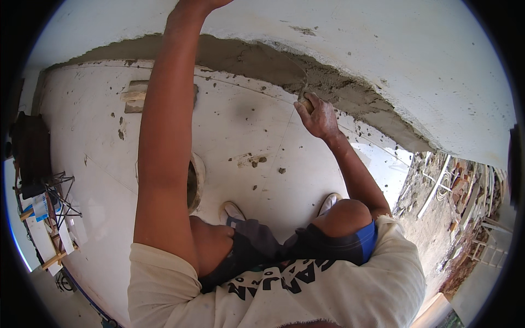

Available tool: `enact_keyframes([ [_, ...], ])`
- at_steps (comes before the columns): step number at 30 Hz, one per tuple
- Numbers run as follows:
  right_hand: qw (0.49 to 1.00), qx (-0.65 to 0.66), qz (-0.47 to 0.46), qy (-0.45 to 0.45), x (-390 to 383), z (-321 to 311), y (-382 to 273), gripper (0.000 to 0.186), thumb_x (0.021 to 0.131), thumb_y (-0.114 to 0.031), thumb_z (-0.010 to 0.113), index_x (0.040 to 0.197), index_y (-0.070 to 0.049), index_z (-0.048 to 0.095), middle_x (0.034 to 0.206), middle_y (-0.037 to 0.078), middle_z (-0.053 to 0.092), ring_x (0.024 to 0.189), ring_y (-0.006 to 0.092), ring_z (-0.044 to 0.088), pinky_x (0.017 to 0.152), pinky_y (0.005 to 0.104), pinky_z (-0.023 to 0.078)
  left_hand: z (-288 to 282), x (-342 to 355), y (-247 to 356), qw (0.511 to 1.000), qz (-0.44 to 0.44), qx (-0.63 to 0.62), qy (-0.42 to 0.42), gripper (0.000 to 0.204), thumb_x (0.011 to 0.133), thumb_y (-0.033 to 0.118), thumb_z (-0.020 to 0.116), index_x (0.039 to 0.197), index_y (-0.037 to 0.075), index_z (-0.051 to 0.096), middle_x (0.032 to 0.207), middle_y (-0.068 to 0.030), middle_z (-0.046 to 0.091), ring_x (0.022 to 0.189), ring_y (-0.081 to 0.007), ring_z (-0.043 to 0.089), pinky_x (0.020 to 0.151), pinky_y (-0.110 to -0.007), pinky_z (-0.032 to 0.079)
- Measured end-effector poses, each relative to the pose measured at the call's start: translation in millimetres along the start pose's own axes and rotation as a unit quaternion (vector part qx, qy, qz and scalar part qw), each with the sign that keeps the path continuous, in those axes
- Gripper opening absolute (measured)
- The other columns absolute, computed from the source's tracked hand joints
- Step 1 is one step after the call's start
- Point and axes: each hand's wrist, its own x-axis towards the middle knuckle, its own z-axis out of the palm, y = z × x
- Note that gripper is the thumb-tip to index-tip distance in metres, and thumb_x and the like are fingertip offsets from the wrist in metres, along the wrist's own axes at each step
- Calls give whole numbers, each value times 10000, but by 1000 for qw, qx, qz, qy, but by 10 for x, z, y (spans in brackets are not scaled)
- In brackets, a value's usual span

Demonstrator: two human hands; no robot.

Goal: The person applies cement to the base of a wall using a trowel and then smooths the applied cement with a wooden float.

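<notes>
My right hand is closed round the rounded, light-brown handle of a trowel. The trowel meets the band of wet grey mortar along the foot of the white wall; its blade is hard to make out. My left arm stretches up across the view to the wall. Only the wrist and part of my left hand show at the top edge, and its fingers are out of sight. Beneath that arm lies a wooden board on the floor, partly covered by the arm.
A bucket stands beside my left forearm, half hidden. Mortar crumbs are scattered on the pale floor between my shoes and the wall. Rubble and pipes lie at the right. A dark folding frame stands far left.
</notes>
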Motion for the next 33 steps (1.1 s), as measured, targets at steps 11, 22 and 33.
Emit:
enact_keyframes([
  [11,993,-99,32,-51,-238,383,710,383,922,-312,656,1174,-31,592,953,261,707,874,464,685,774,558,547,-12,-2,-58,1000,-6,4,-8,1517,606,840,742,1617,140,-147,1650,-249,-225,1519,-472,-186,1167,-712,-50],
  [22,992,-118,27,38,-465,-131,984,344,903,-318,678,1136,-67,654,903,235,720,815,450,696,733,547,561,190,17,-273,991,3,83,108,1270,771,713,741,1625,55,69,1655,-297,41,1538,-455,28,1213,-626,77],
  [33,989,-146,23,23,-991,-443,1392,371,905,-351,672,1096,-36,625,902,210,717,827,424,695,735,518,565,-128,23,93,991,-62,-68,-93,1567,625,905,683,1563,-16,-169,1576,-402,-218,1451,-547,-287,1143,-691,-143],
])
